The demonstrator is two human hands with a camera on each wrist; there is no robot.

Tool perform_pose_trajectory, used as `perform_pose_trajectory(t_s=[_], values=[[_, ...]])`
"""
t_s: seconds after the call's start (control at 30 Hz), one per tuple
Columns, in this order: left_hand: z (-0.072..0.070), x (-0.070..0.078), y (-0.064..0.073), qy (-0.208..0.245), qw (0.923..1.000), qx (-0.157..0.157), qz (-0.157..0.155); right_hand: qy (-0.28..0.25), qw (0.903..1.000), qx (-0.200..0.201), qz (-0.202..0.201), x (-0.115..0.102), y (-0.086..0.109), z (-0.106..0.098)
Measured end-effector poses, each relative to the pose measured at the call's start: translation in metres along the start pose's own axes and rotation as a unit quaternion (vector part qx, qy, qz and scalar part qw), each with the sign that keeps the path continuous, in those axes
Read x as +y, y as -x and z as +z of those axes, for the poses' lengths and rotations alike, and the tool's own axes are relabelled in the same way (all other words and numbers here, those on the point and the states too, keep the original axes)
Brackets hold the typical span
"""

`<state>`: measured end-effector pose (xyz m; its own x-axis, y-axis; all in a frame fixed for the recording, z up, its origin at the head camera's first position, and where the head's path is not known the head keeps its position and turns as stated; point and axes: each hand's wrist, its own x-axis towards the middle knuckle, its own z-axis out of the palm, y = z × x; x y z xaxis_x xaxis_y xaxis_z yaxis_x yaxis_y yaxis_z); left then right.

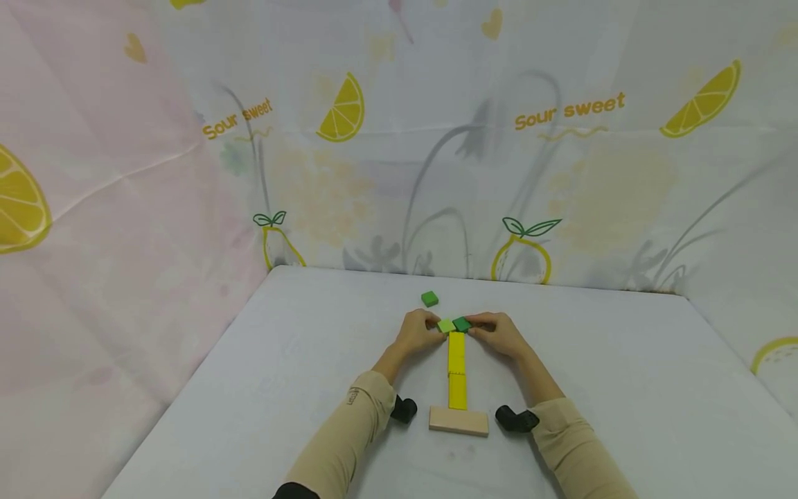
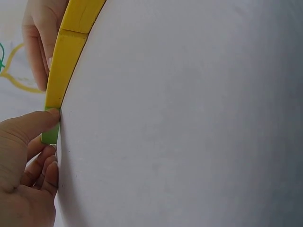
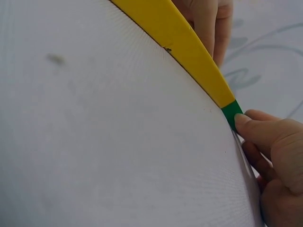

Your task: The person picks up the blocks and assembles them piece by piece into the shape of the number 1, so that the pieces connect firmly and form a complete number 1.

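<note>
Two yellow blocks (image 1: 457, 371) lie end to end in a line on the white table. At their far end sit a light green block (image 1: 446, 326) on the left and a dark green block (image 1: 461, 324) on the right, side by side. My left hand (image 1: 419, 333) pinches the light green block between thumb and fingers. With thumb and fingertips, my right hand (image 1: 499, 334) pinches the dark green block. In the left wrist view the light green block (image 2: 50, 132) meets the yellow end; the dark green block (image 3: 232, 113) does likewise in the right wrist view.
A plain wooden plank (image 1: 458, 421) lies crosswise at the near end of the yellow line. Another green block (image 1: 429, 299) rests beyond the hands. A patterned cloth (image 1: 405, 138) hangs behind the white table (image 1: 249, 388). Black wrist cameras (image 1: 517, 418) sit on both forearms.
</note>
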<state>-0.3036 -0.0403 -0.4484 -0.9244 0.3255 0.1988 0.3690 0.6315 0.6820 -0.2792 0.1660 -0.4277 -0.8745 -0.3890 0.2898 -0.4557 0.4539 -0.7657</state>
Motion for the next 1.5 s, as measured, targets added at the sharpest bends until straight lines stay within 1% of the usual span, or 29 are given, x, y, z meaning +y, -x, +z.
perform_pose_trajectory(t_s=[0.07,0.27,0.37,0.83,1.2,1.5], values=[[0.001,0.0,0.0,-0.002,1.0,0.003,0.003,-0.004,1.0,0.002,-0.001,0.005,-0.001,0.002],[0.002,-0.001,0.0,-0.004,0.9999,0.01,0.005,-0.004,0.9999,0.01,-0.009,0.035,-0.006,0.008],[0.003,-0.001,0.0,-0.007,0.9999,0.009,0.007,0.001,0.9999,0.011,-0.009,0.042,-0.007,0.008],[0.003,-0.001,-0.002,-0.009,0.9999,0.006,0.003,0.001,0.9995,0.026,-0.018,0.042,-0.007,0.009],[0.002,0.0,-0.001,-0.008,0.9999,0.007,0.005,0.006,0.9995,0.029,-0.008,0.043,-0.007,0.009],[0.002,0.002,0.0,-0.008,0.9999,0.001,-0.008,0.009,0.9994,0.033,-0.01,0.047,-0.007,0.01]])
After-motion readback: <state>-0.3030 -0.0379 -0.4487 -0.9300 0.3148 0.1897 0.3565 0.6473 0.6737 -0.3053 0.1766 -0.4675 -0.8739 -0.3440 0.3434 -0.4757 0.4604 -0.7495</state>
